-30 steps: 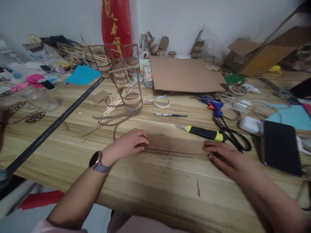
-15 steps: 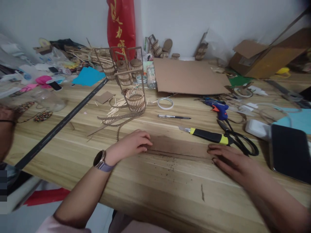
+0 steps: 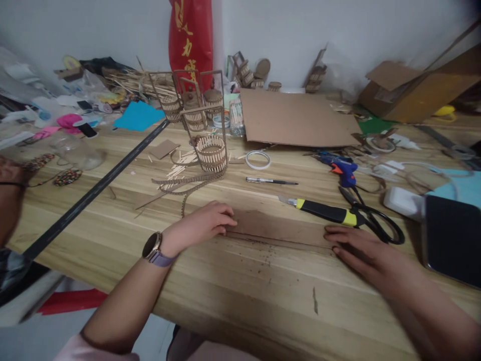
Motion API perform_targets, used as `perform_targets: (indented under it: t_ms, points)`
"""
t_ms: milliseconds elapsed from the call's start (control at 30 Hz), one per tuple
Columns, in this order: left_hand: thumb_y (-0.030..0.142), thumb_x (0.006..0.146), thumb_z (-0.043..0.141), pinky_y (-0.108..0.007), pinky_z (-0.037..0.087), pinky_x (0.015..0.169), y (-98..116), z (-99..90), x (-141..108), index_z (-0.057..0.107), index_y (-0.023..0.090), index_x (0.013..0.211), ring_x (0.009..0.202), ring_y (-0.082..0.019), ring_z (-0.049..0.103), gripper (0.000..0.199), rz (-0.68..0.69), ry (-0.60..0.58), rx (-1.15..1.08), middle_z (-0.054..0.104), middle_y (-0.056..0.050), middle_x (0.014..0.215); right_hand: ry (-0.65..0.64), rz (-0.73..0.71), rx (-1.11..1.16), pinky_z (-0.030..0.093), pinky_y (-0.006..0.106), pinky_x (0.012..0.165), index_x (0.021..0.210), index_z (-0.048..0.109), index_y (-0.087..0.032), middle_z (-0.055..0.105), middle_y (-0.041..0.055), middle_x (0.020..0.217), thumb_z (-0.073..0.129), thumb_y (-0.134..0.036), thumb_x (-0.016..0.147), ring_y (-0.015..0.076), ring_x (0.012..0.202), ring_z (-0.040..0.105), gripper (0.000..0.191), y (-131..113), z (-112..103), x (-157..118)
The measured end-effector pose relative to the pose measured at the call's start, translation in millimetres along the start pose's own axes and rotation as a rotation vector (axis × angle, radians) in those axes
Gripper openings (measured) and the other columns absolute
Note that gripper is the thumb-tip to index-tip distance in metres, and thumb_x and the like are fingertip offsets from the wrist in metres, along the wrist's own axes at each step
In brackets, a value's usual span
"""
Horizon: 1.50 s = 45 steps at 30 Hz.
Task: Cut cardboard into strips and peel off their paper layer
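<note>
A long brown cardboard strip point(image 3: 280, 228) lies flat on the wooden table, with dark crumbs scattered in front of it. My left hand point(image 3: 208, 220), a watch on its wrist, has its fingertips on the strip's left end. At the right end rests my right hand point(image 3: 361, 248), its fingers slightly apart on the cardboard. Neither hand is closed round anything. Just behind the strip lie a yellow-and-black utility knife point(image 3: 325, 211) and black scissors point(image 3: 376, 215). A pen point(image 3: 271, 181) and a white tape ring point(image 3: 258, 160) are farther back.
Small stick baskets point(image 3: 211, 153) stand at the back left beside a cardboard sheet point(image 3: 296, 118). A blue glue gun point(image 3: 341, 168) and a phone point(image 3: 453, 238) lie right. Another person's hand point(image 3: 11, 175) shows at the far left, past a dark strip point(image 3: 97, 188).
The view has shifted slightly, so most objects appear a little farther right. Both hands keep their places at the ends of the cardboard strip.
</note>
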<state>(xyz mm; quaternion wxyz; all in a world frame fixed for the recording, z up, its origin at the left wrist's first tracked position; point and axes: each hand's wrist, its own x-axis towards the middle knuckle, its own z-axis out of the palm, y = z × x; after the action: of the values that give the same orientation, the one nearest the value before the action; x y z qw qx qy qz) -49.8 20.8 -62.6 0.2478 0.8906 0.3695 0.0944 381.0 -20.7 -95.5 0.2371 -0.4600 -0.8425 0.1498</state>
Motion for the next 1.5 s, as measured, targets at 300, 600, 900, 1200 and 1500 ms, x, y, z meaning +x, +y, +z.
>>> perform_targets:
  t_ms: [300, 600, 900, 1200, 1500]
  points:
    - [0.008, 0.095, 0.06, -0.037, 0.048, 0.104, -2.3, 1.0, -1.8, 0.076, 0.024, 0.117, 0.119, -0.022, 0.057, 0.032, 0.034, 0.008, 0.023, 0.066, -0.006, 0.126, -0.083, 0.133, -0.006, 0.06, 0.044, 0.097, 0.116, 0.071, -0.028, 0.076, 0.0088, 0.122, 0.056, -0.037, 0.096, 0.0263, 0.11, 0.073, 0.027, -6.8, -9.7, -1.5]
    - [0.006, 0.093, 0.062, -0.037, 0.047, 0.107, 0.4, -1.9, -0.8, 0.077, 0.023, 0.115, 0.12, -0.022, 0.057, 0.032, 0.01, -0.011, 0.005, 0.066, -0.007, 0.126, -0.078, 0.119, -0.023, 0.06, 0.042, 0.096, 0.119, 0.068, -0.027, 0.076, 0.0092, 0.122, 0.052, -0.032, 0.097, 0.025, 0.109, 0.074, 0.028, -15.2, -10.5, 0.7]
    - [0.006, 0.093, 0.061, -0.038, 0.047, 0.107, -0.6, -1.9, -1.9, 0.077, 0.024, 0.114, 0.121, -0.022, 0.058, 0.032, 0.016, 0.0, -0.002, 0.066, -0.006, 0.127, -0.077, 0.117, -0.036, 0.059, 0.045, 0.099, 0.123, 0.067, -0.027, 0.075, 0.0097, 0.123, 0.05, -0.033, 0.097, 0.0265, 0.112, 0.072, 0.031, -12.2, -7.2, -0.4]
    - [0.009, 0.094, 0.061, -0.039, 0.048, 0.107, -1.3, -1.2, -1.2, 0.076, 0.025, 0.118, 0.122, -0.023, 0.057, 0.032, 0.007, -0.012, 0.014, 0.065, -0.007, 0.128, -0.08, 0.09, 0.018, 0.058, 0.045, 0.101, 0.112, 0.072, -0.027, 0.074, 0.0111, 0.124, 0.051, -0.036, 0.098, 0.0268, 0.116, 0.07, 0.028, -5.9, -6.8, -1.3]
    - [0.009, 0.095, 0.059, -0.039, 0.047, 0.106, 4.6, -3.4, -0.3, 0.076, 0.023, 0.115, 0.12, -0.023, 0.057, 0.03, 0.009, -0.019, 0.03, 0.064, -0.008, 0.127, -0.08, 0.089, 0.016, 0.059, 0.048, 0.099, 0.111, 0.074, -0.028, 0.075, 0.0113, 0.123, 0.053, -0.035, 0.096, 0.0281, 0.114, 0.072, 0.027, -6.6, -8.2, 0.6]
